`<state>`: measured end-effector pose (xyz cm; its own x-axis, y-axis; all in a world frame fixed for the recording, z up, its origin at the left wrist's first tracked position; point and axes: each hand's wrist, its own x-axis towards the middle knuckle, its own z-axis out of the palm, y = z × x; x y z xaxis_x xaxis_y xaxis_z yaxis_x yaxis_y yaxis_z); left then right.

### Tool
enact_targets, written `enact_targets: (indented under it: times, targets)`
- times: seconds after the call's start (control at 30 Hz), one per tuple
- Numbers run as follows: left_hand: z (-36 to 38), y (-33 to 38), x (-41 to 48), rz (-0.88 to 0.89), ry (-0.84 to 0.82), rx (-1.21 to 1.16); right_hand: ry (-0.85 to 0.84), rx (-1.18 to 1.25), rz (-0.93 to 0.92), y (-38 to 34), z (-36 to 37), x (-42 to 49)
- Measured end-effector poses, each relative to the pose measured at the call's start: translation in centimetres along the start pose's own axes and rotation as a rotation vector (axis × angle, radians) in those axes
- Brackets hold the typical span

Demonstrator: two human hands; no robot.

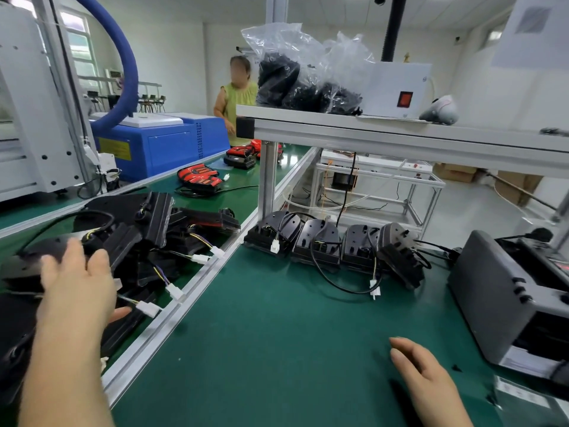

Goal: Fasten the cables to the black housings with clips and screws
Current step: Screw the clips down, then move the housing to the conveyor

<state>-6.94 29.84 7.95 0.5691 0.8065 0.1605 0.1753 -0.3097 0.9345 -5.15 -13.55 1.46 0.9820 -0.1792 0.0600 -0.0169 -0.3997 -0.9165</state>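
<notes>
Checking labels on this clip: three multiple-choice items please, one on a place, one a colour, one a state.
1. Where do the clear plastic bags lie? A on the upper shelf B on the blue machine C on the floor
2. What colour are the cable-end connectors? A red B white C blue
3. How is the right hand? A gripping a cable B open, holding nothing C pinching a screw
Key: 1 A, beside the white box; 2 B, all show white; 3 B, fingers relaxed over the green mat.
</notes>
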Motion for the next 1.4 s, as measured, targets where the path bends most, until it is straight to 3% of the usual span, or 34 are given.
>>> enact_targets:
  times: [0.17, 0.37, 0.47, 0.57, 0.7, 0.8, 0.97, 1.13, 1.3, 1.4]
  targets:
    - [2.5, 4.5, -4.4, 0.110, -0.150, -0.179, -0.013, -0.100, -0.047, 0.8, -0.5, 0.3]
    - [16.4, 12.2, -12.5, 0.587, -0.543, 0.260, -0.013, -0.643, -0.179, 2.2, -2.0, 1.1]
    - [23.6, 14.0, -15.4, 0.822, -0.693, 0.458, -0.008, -0.732, -0.240, 2.4, -1.9, 1.0]
    - [30.0, 14.5, -16.9, 1.090, -0.750, 0.624, 0.016, -0.734, -0.290, 3.0, -1.8, 1.1]
    - [35.5, 14.2, -16.9, 1.343, -0.667, 0.757, 0.003, -0.742, -0.357, 2.7, -1.8, 0.9]
    - [37.7, 14.1, -16.5, 1.372, -0.667, 0.784, 0.022, -0.729, -0.444, 2.0, -2.0, 0.8]
    - [39.2, 14.5, -16.7, 1.316, -0.804, 0.816, 0.051, -0.777, -0.436, 1.6, -2.1, 1.1]
    - [39.3, 15.6, -16.6, 1.398, -0.776, 0.853, 0.090, -0.742, -0.415, 1.1, -2.2, 1.3]
    - [37.8, 17.4, -15.4, 1.350, -0.759, 0.745, 0.101, -0.754, -0.382, 1.0, -2.2, 1.3]
    - [35.9, 18.8, -14.4, 1.275, -0.757, 0.641, 0.000, -0.750, -0.331, 1.1, -2.2, 0.9]
